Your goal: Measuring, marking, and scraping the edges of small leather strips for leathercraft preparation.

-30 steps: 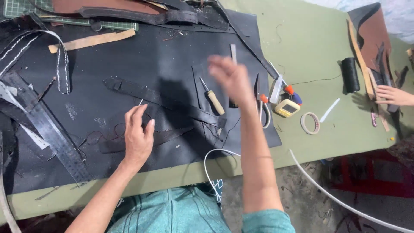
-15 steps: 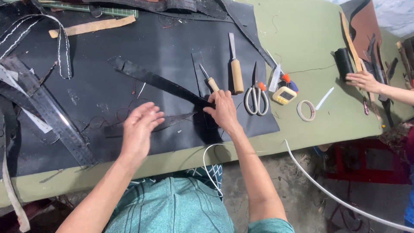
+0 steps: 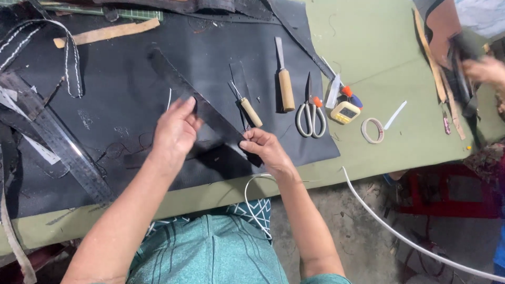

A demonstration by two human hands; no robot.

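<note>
On the tabletop (image 3: 400,68): black leather sheet (image 3: 131,89)
Strap (image 3: 205,108): lies slantwise across the sheet
Left hand (image 3: 176,131): closed on strap's middle
Right hand (image 3: 265,149): pinching strap's lower end
Nearby: awl (image 3: 247,108), scissors (image 3: 310,113)

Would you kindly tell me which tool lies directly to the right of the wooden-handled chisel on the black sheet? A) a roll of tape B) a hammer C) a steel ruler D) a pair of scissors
D: the pair of scissors, blades pointing away from the person, lies just right of the wooden-handled chisel, near the right edge of the black sheet; the steel ruler lies far left.
</note>
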